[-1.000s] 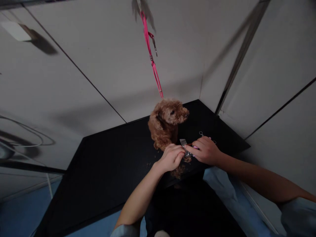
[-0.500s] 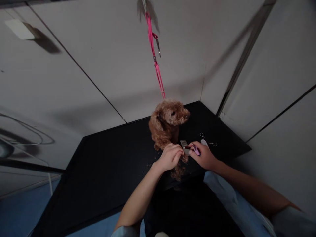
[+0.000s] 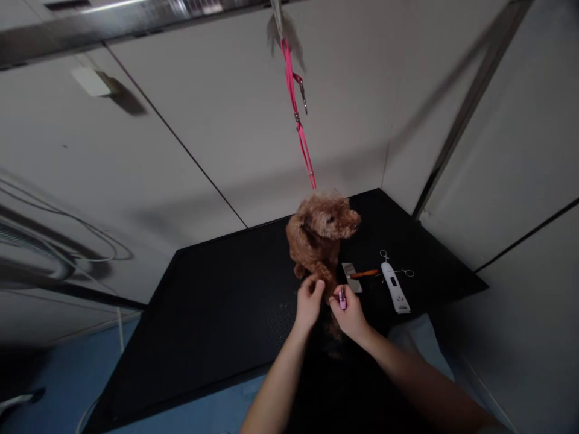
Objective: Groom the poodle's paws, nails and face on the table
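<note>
A curly brown dog (image 3: 316, 235) sits on the black table, head turned right. My left hand (image 3: 310, 304) is at its front leg, fingers curled toward the thumb; what they grip, if anything, is hidden. Close beside it, my right hand (image 3: 355, 319) is closed around a small purple-handled nail clipper (image 3: 342, 298). To the right lies a slicker brush (image 3: 366, 273) with an orange-brown handle. Further right are a white electric hair clipper (image 3: 394, 289) and scissors (image 3: 409, 273), partly under it. Cut brown fur (image 3: 333, 328) lies below my hands.
The black grooming table (image 3: 217, 325) stands against pale wall panels (image 3: 253, 120). A pink loop lead (image 3: 306, 150) hangs down behind the dog's head. Cables and a grey hose (image 3: 40, 244) are at the left. Blue floor (image 3: 108, 349) shows below.
My right hand has moved left from over the brush, with the purple-handled nail clipper, uncovering the brush handle. My left hand has turned, its fingers curled upward. The view has shifted.
</note>
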